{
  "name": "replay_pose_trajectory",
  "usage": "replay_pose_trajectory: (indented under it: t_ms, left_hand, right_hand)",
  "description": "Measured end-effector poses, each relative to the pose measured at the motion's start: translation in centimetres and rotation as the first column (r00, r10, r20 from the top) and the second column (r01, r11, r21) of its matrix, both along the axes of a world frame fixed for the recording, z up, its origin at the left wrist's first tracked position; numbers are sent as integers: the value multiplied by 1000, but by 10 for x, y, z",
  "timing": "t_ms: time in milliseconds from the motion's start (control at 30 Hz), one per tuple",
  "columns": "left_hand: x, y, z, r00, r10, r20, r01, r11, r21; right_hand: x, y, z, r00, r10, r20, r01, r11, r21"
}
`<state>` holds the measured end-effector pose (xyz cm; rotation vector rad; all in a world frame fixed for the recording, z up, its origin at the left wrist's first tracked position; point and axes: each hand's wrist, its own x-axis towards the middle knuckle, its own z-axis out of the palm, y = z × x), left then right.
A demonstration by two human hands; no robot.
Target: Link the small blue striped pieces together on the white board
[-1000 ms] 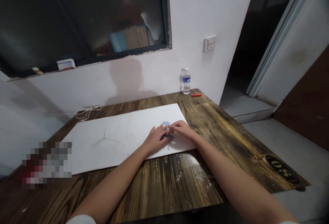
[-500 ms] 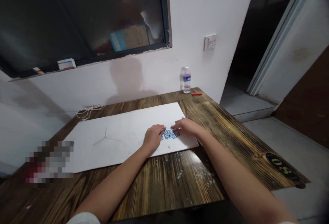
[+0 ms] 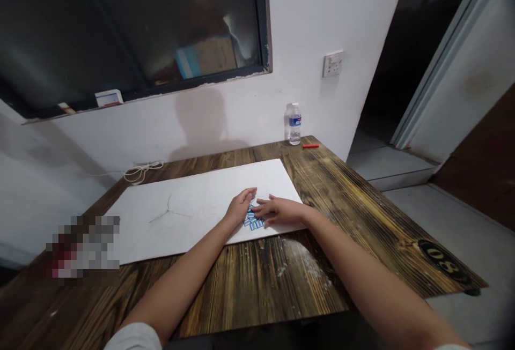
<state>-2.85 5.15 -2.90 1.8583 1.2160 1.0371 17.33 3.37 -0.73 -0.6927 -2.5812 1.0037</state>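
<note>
Several small white pieces with blue edges [image 3: 256, 225] lie in a loose cluster on a white board [image 3: 209, 189]. They look like little tiles or cards; their exact kind is too small to tell. My left hand [image 3: 238, 208] rests on edge at the cluster's left side, fingers stretched forward and slightly curved. From the right, my right hand [image 3: 279, 211] reaches over the pieces with its fingers spread, covering part of them. Neither hand visibly grips anything.
The board lies on a dark wooden table [image 3: 257, 285]. A water bottle [image 3: 295, 125] and a red stick-like object [image 3: 310, 146] are at the back right. A white cord [image 3: 140, 172] lies at the back left. Thin dark lines [image 3: 169, 211] mark the board.
My right hand has moved left and slightly down over the pieces, its fingers spreading. The pieces have shifted left and sit closer together. My left hand has turned more onto its edge.
</note>
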Motion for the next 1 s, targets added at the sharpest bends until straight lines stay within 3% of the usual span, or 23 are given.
replay_pose_trajectory:
  t_ms: [67,133,267,333,400,567,633,733,933,1000]
  left_hand:
    - [1,-1,0,990,-32,140,37,999,-32]
    - [3,-3,3,980,-73,186,81,996,-35]
    - [3,-14,16,973,-231,-6,231,973,9]
    - [3,-22,24,926,-352,-137,356,934,8]
    - [4,-30,31,856,-464,-230,482,876,26]
    - [10,-39,38,674,-620,-402,714,686,139]
    - [12,-37,34,669,-598,-442,720,668,185]
    - [9,-34,27,711,-492,-503,669,694,267]
    - [-19,-42,29,791,11,-612,330,834,441]
    - [-30,-48,31,775,49,-630,290,858,424]
  right_hand:
    - [0,0,-1,997,-46,-61,46,999,7]
    - [2,3,-1,978,-141,-151,139,990,-26]
    - [11,14,-4,831,-454,-323,439,890,-121]
    - [14,20,-7,754,-552,-355,559,824,-94]
    - [16,23,-11,751,-560,-350,587,809,-34]
    - [16,21,-17,892,-426,-152,446,884,137]
    - [18,20,-16,903,-418,-102,429,887,169]
    - [23,21,-12,900,-429,-76,436,877,201]
    - [34,20,0,927,-367,-83,376,905,197]
    - [40,18,7,926,-367,-86,376,915,144]
